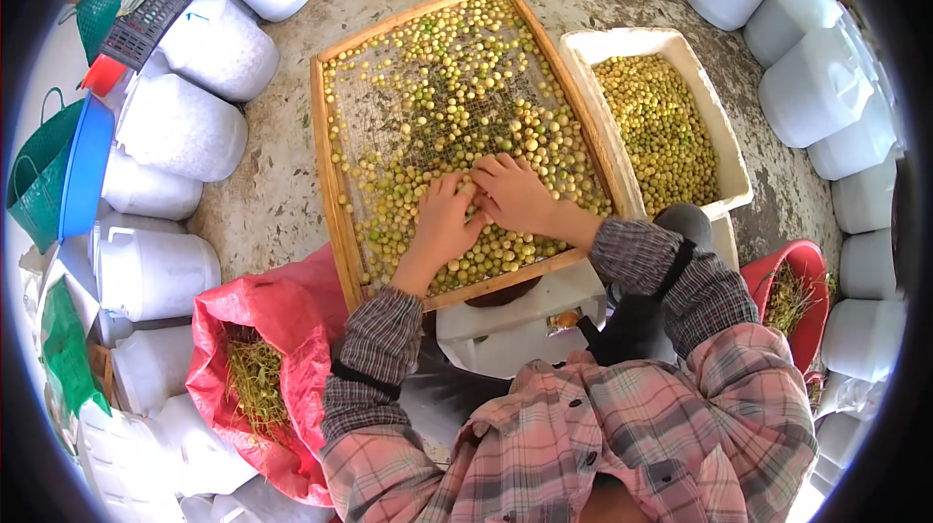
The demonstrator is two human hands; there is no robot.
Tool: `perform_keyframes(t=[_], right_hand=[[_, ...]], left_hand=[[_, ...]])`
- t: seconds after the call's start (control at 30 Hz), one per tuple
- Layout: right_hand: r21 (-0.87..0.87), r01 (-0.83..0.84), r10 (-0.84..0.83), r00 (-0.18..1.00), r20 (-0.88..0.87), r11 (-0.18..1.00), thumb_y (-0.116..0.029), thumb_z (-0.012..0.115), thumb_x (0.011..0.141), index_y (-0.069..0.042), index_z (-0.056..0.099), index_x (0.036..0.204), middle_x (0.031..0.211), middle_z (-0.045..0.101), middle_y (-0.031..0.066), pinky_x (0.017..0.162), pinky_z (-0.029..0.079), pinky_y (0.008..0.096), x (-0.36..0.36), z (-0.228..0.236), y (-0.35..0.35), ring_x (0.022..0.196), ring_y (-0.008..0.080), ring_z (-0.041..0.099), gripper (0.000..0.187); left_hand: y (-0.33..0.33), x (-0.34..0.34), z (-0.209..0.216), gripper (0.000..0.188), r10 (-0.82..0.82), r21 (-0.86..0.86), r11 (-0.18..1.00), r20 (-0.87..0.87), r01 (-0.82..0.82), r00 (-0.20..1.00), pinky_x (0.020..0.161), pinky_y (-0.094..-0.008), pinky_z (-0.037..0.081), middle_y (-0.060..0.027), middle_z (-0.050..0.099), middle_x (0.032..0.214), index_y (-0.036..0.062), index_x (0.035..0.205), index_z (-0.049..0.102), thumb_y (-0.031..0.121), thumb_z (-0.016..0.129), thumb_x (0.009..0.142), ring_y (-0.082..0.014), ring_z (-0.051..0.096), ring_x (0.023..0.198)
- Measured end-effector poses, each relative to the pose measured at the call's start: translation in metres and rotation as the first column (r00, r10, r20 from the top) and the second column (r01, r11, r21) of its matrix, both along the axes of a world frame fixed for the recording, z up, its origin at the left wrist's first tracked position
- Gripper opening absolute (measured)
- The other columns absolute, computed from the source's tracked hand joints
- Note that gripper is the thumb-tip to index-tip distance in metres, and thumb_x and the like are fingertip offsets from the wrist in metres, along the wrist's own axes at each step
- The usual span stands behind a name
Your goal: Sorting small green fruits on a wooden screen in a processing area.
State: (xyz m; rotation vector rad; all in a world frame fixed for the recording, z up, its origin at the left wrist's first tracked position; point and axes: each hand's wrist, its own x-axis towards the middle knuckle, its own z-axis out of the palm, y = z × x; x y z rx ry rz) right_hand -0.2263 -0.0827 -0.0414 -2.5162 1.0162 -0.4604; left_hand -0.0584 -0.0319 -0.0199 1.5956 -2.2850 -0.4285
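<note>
"Fingers first?"

"Those of the bare left hand are bent and close together, the thumb apart; those of the bare right hand are bent and slightly spread. Their tips hide between the hands, so I can't tell whether they pinch anything."

"Clock centred on the hands: what's leftmost?"

"Cloudy white plastic drums, between nine and ten o'clock, then a crumpled red plastic sack at eight, holding dry green-brown stalks."

"And under the hands?"

"Small round yellow-green fruits, scattered across a rectangular wood-framed mesh tray stretching mostly toward twelve."

"Further right?"

"An off-white rectangular tub at two, just beside the tray, filled with similar fruits; then a round red bucket between three and four, with more stalks inside."
</note>
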Motion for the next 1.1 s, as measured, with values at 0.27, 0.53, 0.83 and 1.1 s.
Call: perform_keyframes(t=[0.27, 0.53, 0.83, 1.1], right_hand=[[0.146, -0.14, 0.133, 0.99, 0.054, 0.979, -0.013, 0.065, 0.077, -0.012, 0.064, 0.107, 0.118, 0.055, 0.0081, 0.093, 0.044, 0.0426, -0.077, 0.045, 0.008, 0.107, 0.0292, 0.054, 0.031], [-0.079, 0.223, -0.227, 0.973, -0.045, 0.972, -0.023, 0.057, 0.089, -0.004, 0.055, 0.12, 0.127, 0.051, 0.0174, 0.105, 0.037, 0.0434, -0.067, 0.022, -0.076, 0.124, 0.0338, 0.044, 0.036], [-0.04, 0.181, -0.185, 0.973, -0.139, 0.983, -0.019, 0.052, 0.089, -0.006, 0.06, 0.108, 0.11, 0.054, 0.0149, 0.09, 0.045, 0.0458, -0.028, 0.024, 0.018, 0.107, 0.0291, 0.051, 0.024], [-0.102, 0.261, -0.219, 0.926, 0.306, 0.96, -0.005, 0.055, 0.076, -0.004, 0.064, 0.082, 0.08, 0.061, 0.011, 0.084, 0.047, 0.0476, -0.035, 0.013, -0.056, 0.077, 0.0297, 0.061, 0.011]], left_hand=[[0.042, 0.042, 0.04, 0.034, 0.044, 0.206, 0.978, -0.184, -0.005, 0.982, 0.092, -0.0393, 0.044, -0.013, 0.053, 0.118, 0.0071, 0.113, 0.062, 0.011, 0.068, 0.079, -0.0326, 0.052, 0.11], [0.022, 0.105, -0.026, 0.038, 0.503, -0.141, 0.856, -0.003, -0.498, 0.864, 0.102, -0.045, 0.036, -0.0225, 0.045, 0.132, 0.0014, 0.122, 0.055, 0.025, 0.056, 0.093, -0.038, 0.042, 0.122], [0.045, 0.01, -0.031, 0.035, 0.537, -0.123, 0.833, -0.06, -0.54, 0.842, 0.096, -0.0479, 0.031, -0.0152, 0.05, 0.12, 0.0068, 0.12, 0.058, 0.03, 0.053, 0.094, -0.0337, 0.042, 0.114], [0.027, -0.048, 0.007, 0.023, 0.224, 0.065, 0.973, -0.465, -0.219, 0.856, 0.082, -0.0343, 0.045, -0.0145, 0.057, 0.108, -0.0001, 0.11, 0.06, 0.01, 0.055, 0.091, -0.0255, 0.055, 0.094]])
